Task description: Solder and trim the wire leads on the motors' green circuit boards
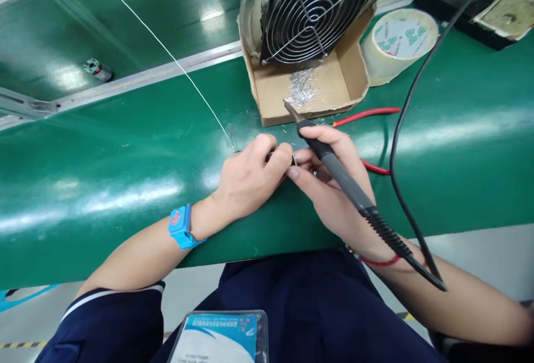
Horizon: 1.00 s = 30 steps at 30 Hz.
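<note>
My right hand (348, 190) is closed around a soldering iron (344, 179), whose metal tip points up and left, away from the work. My left hand (252, 171) is curled, its fingertips gripping a small dark electronic part with thin metal pins (294, 159). The right thumb and fingers also touch that part; most of it is hidden by fingers. A thin, pale wire (183, 70) runs from the upper left down to the bench beside my left knuckles. Red-handled pliers (367, 112) lie partly behind my right hand.
A cardboard tray (275, 98) holds clipped metal leads beneath a fan with a wire guard (311, 18). A tape roll (400, 43) stands right of it. The iron's black cable (396, 146) loops across the right side. A small cylinder (99, 69) lies behind the metal rail.
</note>
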Motion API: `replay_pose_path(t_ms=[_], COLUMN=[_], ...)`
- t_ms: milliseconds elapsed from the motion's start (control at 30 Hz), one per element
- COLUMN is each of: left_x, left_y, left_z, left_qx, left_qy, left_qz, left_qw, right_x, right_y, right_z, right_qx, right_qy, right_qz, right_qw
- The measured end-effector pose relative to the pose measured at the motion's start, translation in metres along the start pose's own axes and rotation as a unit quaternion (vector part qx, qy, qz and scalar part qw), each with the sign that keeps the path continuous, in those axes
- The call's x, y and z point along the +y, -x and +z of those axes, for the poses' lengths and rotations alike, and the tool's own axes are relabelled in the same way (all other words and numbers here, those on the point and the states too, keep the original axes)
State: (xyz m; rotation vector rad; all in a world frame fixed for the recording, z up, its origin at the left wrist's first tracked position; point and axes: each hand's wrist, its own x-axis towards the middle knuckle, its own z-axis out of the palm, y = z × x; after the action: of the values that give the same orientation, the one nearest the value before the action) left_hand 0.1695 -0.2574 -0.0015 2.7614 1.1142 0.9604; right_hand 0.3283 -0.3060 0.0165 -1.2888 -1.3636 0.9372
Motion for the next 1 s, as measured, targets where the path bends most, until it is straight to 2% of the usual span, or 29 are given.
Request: replay_pose_path(t_ms=[67,100,133,200,267,300,333,400,500,600,667,733,800,1000], left_x=[-0.001,-0.003,-0.006,-0.015,-0.023,-0.026,-0.027,-0.027,-0.02,-0.014,-0.012,-0.012,-0.012,-0.011], left_y=[-0.001,-0.002,-0.002,-0.004,-0.006,-0.007,-0.008,-0.008,-0.007,-0.005,-0.004,-0.004,-0.004,-0.005], left_z=[-0.001,-0.001,-0.001,0.001,0.002,0.003,0.003,0.003,0.0,-0.002,-0.003,-0.004,-0.003,-0.002], left_qx=[-0.057,-0.09,-0.114,-0.122,-0.107,-0.103,-0.102,-0.091,-0.051,-0.045,-0.053,-0.06,-0.062,-0.078], left_qy=[0.095,0.167,0.249,0.4,0.487,0.503,0.503,0.474,0.414,0.362,0.331,0.313,0.305,0.282], left_qz=[-0.065,-0.111,-0.162,-0.261,-0.331,-0.347,-0.348,-0.32,-0.243,-0.184,-0.17,-0.171,-0.173,-0.179], left_qw=[0.992,0.975,0.948,0.87,0.801,0.785,0.784,0.815,0.876,0.913,0.927,0.932,0.935,0.939], right_x=[0.004,0.006,0.007,0.008,0.006,0.004,0.002,-0.002,-0.003,0.005,0.011,0.014,0.014,0.014], right_y=[-0.006,-0.01,-0.015,-0.024,-0.031,-0.033,-0.035,-0.035,-0.029,-0.016,-0.005,0.003,0.009,0.016], right_z=[-0.004,-0.007,-0.011,-0.02,-0.029,-0.032,-0.035,-0.041,-0.049,-0.055,-0.058,-0.059,-0.059,-0.06], right_qx=[-0.017,-0.042,-0.073,-0.138,-0.181,-0.19,-0.187,-0.161,-0.086,0.025,0.093,0.126,0.123,0.1], right_qy=[0.096,0.18,0.274,0.426,0.495,0.502,0.5,0.475,0.378,0.23,0.132,0.061,0.035,0.067], right_qz=[-0.068,-0.105,-0.14,-0.2,-0.253,-0.278,-0.297,-0.315,-0.285,-0.208,-0.134,-0.077,-0.057,-0.049], right_qw=[0.993,0.977,0.949,0.871,0.811,0.797,0.792,0.806,0.877,0.95,0.978,0.987,0.99,0.992])
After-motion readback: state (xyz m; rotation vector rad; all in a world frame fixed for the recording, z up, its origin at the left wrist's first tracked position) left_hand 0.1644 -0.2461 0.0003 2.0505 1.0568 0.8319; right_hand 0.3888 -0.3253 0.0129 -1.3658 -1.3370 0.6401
